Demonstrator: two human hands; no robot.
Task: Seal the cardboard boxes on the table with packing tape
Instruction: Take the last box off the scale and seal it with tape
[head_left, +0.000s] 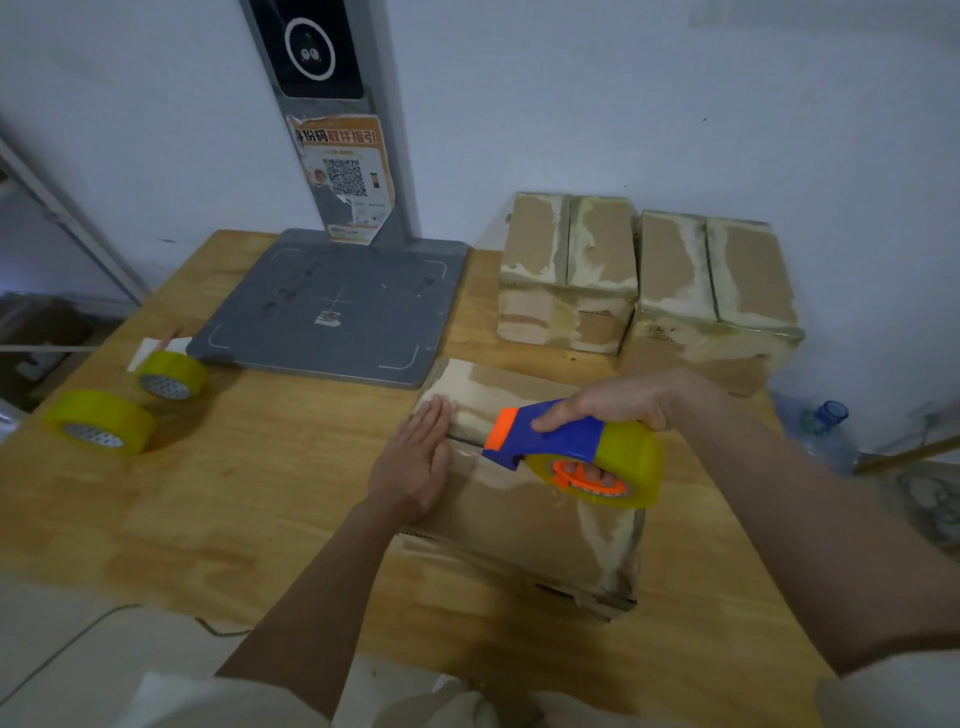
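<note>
Left hand (415, 462) flat on box (524, 525), right hand (618, 402) gripping tape dispenser (566, 441)

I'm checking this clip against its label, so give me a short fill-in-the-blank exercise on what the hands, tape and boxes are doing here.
1. The right hand grips a blue and orange tape ____ over the near box.
2. The left hand lies ____ on the near box's top.
3. ____ spare tape rolls lie at the table's left side.
4. Two more boxes stand against the ____.

Missing words: dispenser; flat; Two; wall
</note>
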